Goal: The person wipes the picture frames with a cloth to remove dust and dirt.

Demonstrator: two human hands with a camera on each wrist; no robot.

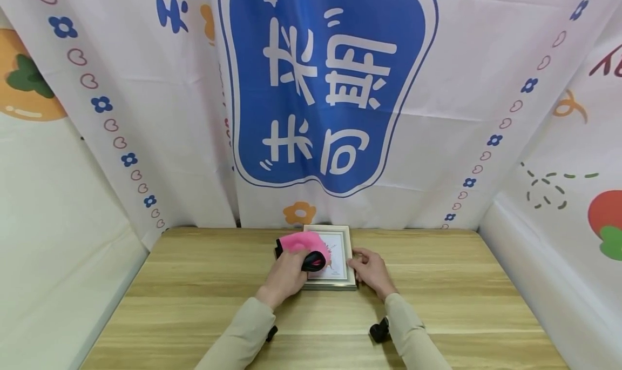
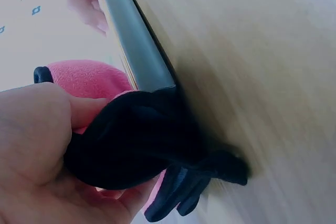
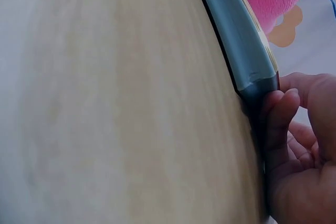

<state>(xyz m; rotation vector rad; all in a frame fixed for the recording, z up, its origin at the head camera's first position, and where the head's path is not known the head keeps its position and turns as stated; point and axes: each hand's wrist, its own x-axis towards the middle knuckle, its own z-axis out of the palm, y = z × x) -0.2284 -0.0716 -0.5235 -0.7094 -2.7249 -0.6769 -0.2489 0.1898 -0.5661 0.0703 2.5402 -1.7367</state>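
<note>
A picture frame (image 1: 330, 285) with a pale border and a printed picture lies on the wooden table near its back edge. My left hand (image 1: 288, 275) grips a fuzzy pink cloth (image 1: 311, 242) with black trim and bunches it over the left part of the frame, covering some of the picture. In the left wrist view, black loops of the trim (image 2: 131, 140) hang from between the fingers beside the frame's grey-green side. At the frame's right edge, my right hand (image 1: 373, 273) pinches the border, thumb and fingertips close to the corner in the right wrist view.
The wooden table (image 1: 204, 289) meets a white printed curtain (image 1: 466, 62) with a blue lettered panel right behind the frame. White printed sheets also hang at both sides. Small black devices (image 1: 380, 330) sit by the wrists.
</note>
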